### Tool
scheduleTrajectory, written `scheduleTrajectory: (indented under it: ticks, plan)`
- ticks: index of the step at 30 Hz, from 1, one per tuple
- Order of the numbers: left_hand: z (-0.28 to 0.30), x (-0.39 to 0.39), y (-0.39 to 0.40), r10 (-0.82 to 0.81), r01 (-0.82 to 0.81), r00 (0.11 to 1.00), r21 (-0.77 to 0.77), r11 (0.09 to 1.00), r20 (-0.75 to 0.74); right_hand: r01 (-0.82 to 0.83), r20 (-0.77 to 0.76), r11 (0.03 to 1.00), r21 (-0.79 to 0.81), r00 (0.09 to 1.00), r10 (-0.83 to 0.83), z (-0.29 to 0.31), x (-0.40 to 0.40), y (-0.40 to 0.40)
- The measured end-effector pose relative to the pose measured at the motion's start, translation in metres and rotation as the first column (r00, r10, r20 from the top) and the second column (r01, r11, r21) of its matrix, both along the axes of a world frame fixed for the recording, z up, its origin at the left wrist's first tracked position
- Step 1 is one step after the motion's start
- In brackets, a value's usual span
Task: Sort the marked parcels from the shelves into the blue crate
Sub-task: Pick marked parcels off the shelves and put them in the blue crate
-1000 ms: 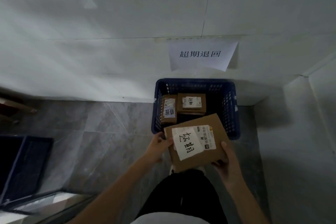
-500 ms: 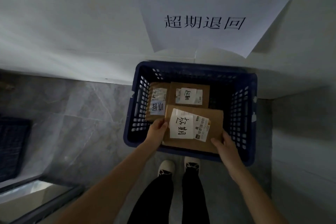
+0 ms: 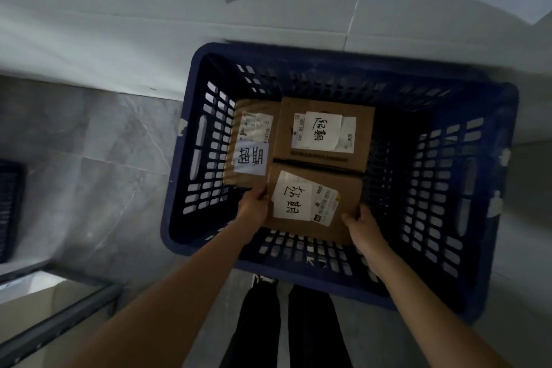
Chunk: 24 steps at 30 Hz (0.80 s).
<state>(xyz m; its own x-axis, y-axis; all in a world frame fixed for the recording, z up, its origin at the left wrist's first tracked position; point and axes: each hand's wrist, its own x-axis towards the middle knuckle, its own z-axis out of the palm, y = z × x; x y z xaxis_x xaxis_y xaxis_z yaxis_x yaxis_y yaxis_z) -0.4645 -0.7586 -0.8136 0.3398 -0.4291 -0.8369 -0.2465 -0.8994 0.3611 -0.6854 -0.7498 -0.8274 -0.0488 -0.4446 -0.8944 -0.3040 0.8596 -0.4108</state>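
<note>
Both hands hold a flat cardboard parcel (image 3: 343, 188) inside the blue crate (image 3: 448, 176), low over its near end: the left hand (image 3: 254, 206) pinches the parcel's left edge and the right hand (image 3: 363, 227) grips its near right corner, fingers curled round it. Its white note with handwritten characters faces up. Behind it in the crate lie two more marked parcels, a narrow one (image 3: 251, 140) against the left wall and a box (image 3: 325, 131) just beside it, while the crate stands on grey floor tiles (image 3: 89, 158) against a pale wall (image 3: 119, 24).
</note>
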Motion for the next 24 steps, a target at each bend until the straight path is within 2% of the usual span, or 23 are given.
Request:
scheduleTrajectory:
  ticks: [7, 12, 14, 16, 19, 22, 24]
  plan:
    - [-0.015, 0.003, -0.017, -0.081, 0.080, 0.989, 0.012, 0.997, 0.123, -0.037, -0.114, 0.999, -0.008, 0.993, 0.035, -0.014, 0.011, -0.014]
    - [-0.009, -0.001, -0.019, -0.072, 0.077, 0.988, -0.025, 0.997, 0.136, -0.050, -0.057, 0.999, 0.015, 0.997, 0.051, -0.002, 0.009, -0.018]
    - [0.007, -0.002, -0.018, -0.106, 0.113, 0.988, -0.065, 0.991, 0.110, -0.072, -0.081, 0.997, -0.041, 0.994, 0.069, 0.015, 0.006, -0.017]
    - [0.034, 0.003, -0.016, -0.228, 0.239, 0.965, -0.073, 0.968, 0.130, -0.119, -0.114, 0.977, -0.176, 0.988, 0.100, 0.045, 0.005, -0.016]
    - [0.097, 0.012, -0.017, -0.375, 0.394, 0.910, -0.094, 0.914, 0.176, -0.373, -0.216, 0.854, -0.363, 0.925, 0.312, 0.114, 0.005, -0.020]
    - [0.181, 0.023, -0.027, -0.524, 0.575, 0.797, -0.113, 0.811, 0.300, -0.687, -0.403, 0.586, -0.429, 0.726, 0.557, 0.191, 0.013, -0.034]
    - [0.244, 0.033, -0.036, -0.570, 0.675, 0.705, -0.155, 0.721, 0.422, -0.762, -0.493, 0.416, -0.496, 0.642, 0.587, 0.249, 0.033, -0.051]
